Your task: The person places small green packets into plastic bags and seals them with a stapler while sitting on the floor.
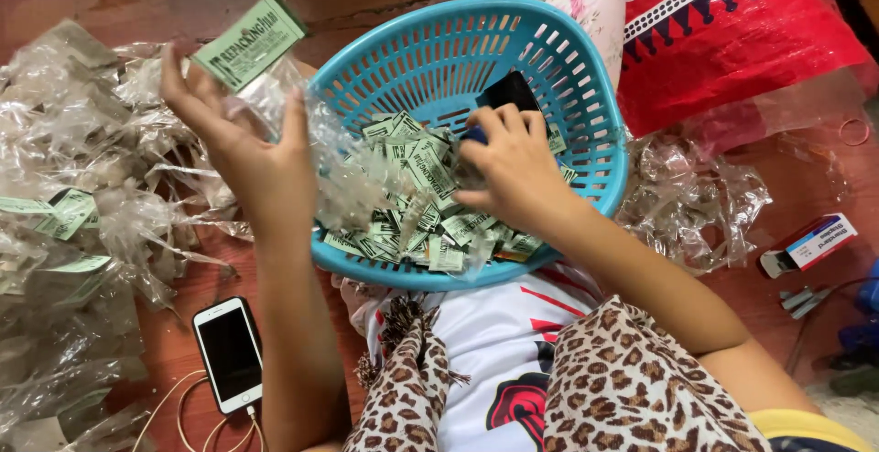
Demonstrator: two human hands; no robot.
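Red floor (pixel 183 342), blue basket (pixel 586 168), left hand (pixel 252 154) lifting clear bag (pixel 275 86)

It looked like a home floor turned packing spot: reddish-brown wooden floor (pixel 174 342), a white smartphone (pixel 229 354) charging on it, heaps of crumpled clear plastic bags (pixel 82 141), and a round turquoise plastic basket (pixel 549 58) full of small green paper labels (pixel 412 205).

Clear plastic packet (pixel 275 95) with green label, raised beside basket
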